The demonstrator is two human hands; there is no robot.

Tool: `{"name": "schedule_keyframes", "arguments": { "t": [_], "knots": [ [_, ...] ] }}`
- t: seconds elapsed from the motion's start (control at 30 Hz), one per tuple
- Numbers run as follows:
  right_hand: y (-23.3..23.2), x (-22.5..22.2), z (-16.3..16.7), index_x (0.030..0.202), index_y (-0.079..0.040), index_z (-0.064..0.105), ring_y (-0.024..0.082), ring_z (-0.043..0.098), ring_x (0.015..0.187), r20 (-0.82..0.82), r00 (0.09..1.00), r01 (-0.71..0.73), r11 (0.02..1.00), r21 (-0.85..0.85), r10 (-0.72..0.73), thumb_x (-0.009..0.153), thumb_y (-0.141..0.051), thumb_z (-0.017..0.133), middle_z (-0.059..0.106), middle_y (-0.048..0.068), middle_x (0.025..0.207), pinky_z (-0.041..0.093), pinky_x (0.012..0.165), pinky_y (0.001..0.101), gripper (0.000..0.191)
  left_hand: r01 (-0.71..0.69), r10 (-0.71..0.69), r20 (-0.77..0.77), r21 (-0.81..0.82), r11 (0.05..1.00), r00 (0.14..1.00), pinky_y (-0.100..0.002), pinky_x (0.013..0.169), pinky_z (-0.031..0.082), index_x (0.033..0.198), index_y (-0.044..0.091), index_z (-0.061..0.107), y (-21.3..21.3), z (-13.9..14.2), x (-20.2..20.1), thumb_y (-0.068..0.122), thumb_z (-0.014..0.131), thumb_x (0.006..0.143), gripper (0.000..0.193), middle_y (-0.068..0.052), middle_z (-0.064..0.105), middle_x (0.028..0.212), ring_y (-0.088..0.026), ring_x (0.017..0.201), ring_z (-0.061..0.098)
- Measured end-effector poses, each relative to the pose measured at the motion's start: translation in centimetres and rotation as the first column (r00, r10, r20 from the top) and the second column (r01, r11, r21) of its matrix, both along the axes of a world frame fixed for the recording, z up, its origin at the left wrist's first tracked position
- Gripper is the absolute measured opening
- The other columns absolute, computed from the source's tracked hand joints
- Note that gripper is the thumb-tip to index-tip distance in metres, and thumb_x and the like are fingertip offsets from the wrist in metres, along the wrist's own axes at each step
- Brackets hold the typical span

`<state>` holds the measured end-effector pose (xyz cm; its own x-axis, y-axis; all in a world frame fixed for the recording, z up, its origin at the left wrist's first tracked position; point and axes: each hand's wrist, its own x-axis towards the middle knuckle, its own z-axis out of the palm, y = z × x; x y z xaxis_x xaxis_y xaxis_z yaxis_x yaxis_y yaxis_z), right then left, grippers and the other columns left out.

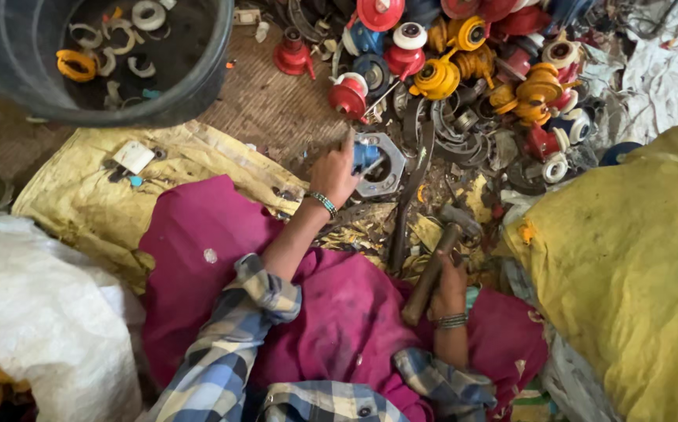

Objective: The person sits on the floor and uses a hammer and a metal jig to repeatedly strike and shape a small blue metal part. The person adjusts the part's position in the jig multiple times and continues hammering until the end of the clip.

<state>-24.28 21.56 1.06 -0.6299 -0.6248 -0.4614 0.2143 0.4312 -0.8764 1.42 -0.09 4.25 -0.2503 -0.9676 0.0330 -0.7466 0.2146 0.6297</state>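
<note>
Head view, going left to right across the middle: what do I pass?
White sack → yellow sack cloth → left hand on a blue part → right hand holding a hammer → big yellow sack.

I see a black tub (198, 86) at upper left with pale and orange rings inside. Beside it lies a yellow sack (182, 164) on the floor. A heap of red, yellow and blue plastic parts (472, 70) fills the top. Another yellow sack (628, 266) bulges at right, a white sack (42, 312) at lower left.

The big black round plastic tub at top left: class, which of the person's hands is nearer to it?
Left. The left hand lies right of the tub, on a blue part; the right hand grips a hammer farther off.
</note>
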Motion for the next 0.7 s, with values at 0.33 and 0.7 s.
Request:
{"name": "schedule_keyframes", "arguments": {
  "t": [0.33, 0.7],
  "knots": [
    [-1.7, -0.7, -0.7, 0.112, 0.0, 0.069, 0.021, 0.065, 0.071, 0.425, 0.905, -0.037, 0.999, 0.03, 0.02, 0.095, -0.032, 0.062, 0.073, 0.012, 0.092, 0.055, 0.065, 0.0328, 0.037, 0.125, -0.123, -0.122, 0.013, 0.992, 0.985, -0.05, 0.096, 0.052, 0.138, 0.008, 0.049, -0.5, -2.5, 1.5, 0.048, 0.099, 0.049, 0.11, -0.023, 0.069, 0.12, -0.042, 0.109, 0.066],
    [-3.7, 0.9, 0.9, 0.105, -0.003, 0.059, 0.013, 0.058, 0.072, 0.726, 0.684, 0.177, 0.951, -0.254, 0.067, 0.095, -0.009, 0.067, 0.06, 0.007, 0.089, 0.052, 0.061, 0.0241, 0.015, 0.185, -0.09, -0.411, 0.196, 0.963, 0.907, -0.044, 0.088, 0.055, 0.119, 0.008, 0.068, 0.9, -1.9, 2.9, 0.053, 0.097, 0.045, 0.091, -0.017, 0.073, 0.109, -0.036, 0.101, 0.072]
  ]
}}
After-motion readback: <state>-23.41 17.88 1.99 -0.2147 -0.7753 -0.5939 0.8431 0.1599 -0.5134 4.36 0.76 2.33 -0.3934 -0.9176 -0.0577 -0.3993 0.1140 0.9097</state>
